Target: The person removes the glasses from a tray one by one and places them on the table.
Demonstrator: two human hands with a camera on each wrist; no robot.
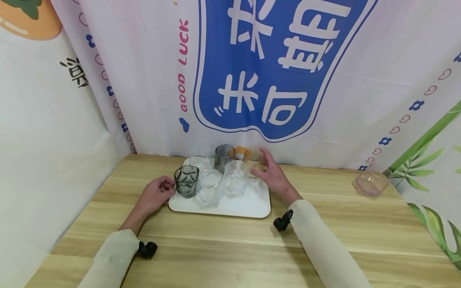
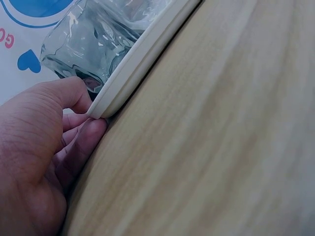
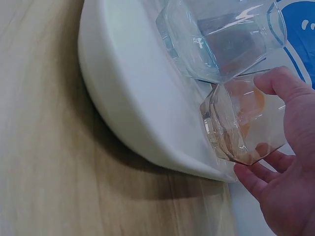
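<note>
A white tray [image 1: 245, 209] stands near the back of the table with several drinking glasses upright on it. At its left edge my left hand [image 1: 155, 196] pinches the rim between thumb and fingers, close beside a grey wavy-sided glass [image 1: 186, 182]. My right hand [image 1: 275, 178] holds an amber-tinted glass [image 3: 236, 118] at the tray's back right, thumb on one side and fingers on the other. Two clear glasses [image 1: 210, 189] are in the front row. Behind them stand a smoky dark glass [image 1: 222, 158] and a faint clear glass [image 1: 200, 159].
Farther right on the wooden table [image 1: 216, 256] sits a pinkish glass [image 1: 372, 183], apart from the tray. A printed curtain [image 1: 155, 80] hangs right behind the table's back edge, and patterned cloth also covers both sides.
</note>
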